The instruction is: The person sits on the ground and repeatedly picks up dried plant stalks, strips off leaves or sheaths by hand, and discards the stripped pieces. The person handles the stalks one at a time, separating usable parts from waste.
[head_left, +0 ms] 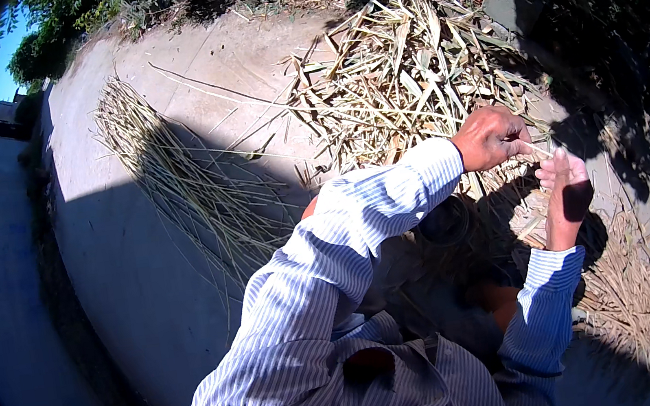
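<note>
My left hand is raised in front of me, fingers closed around the end of a thin pale dry strip. My right hand is just below and to the right of it, fingers upward, pinching the same strip where it meets the fingertips. The two hands are almost touching. Both sleeves are blue-and-white striped. Behind the hands lies a big heap of dry pale husks and leaf strips.
A fanned row of thin dry stalks lies on the concrete ground to the left. More dry litter is piled at lower right. A grey stone sits at the heap's far edge. A dark round object is under my left forearm.
</note>
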`<state>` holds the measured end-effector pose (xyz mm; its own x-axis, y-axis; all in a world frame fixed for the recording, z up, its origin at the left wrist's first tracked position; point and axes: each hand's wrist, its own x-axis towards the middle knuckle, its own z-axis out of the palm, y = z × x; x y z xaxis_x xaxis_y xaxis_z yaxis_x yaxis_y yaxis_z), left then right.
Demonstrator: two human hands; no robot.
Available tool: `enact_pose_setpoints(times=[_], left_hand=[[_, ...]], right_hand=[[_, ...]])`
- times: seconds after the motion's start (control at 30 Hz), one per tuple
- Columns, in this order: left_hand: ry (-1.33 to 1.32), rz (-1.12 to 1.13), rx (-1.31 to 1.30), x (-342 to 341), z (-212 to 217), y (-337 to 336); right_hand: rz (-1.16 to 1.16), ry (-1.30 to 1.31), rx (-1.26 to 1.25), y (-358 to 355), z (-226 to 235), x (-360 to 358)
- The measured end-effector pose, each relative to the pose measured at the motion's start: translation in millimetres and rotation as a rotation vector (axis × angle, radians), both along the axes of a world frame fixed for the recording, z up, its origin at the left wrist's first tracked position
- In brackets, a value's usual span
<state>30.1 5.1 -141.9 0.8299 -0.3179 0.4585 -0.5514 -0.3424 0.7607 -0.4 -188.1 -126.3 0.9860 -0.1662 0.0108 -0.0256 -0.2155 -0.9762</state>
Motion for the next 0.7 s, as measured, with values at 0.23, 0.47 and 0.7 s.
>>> enact_pose_setpoints(times=[0.23, 0.47, 0.7], left_hand=[[-0.148, 0.050, -0.023, -6.4, 9.8, 18.3], [-0.328, 0.157, -0.227, -33.6, 28.7, 39.6], [0.149, 0.177, -0.871, -57.9, 56.2, 95.9]], right_hand=[[0.049, 0.039, 0.052, 12.4, 2.0, 1.8], [0.138, 0.068, 0.152, 23.5, 12.7, -6.0], [0.203, 0.112, 0.046, 37.3, -1.4, -16.7]])
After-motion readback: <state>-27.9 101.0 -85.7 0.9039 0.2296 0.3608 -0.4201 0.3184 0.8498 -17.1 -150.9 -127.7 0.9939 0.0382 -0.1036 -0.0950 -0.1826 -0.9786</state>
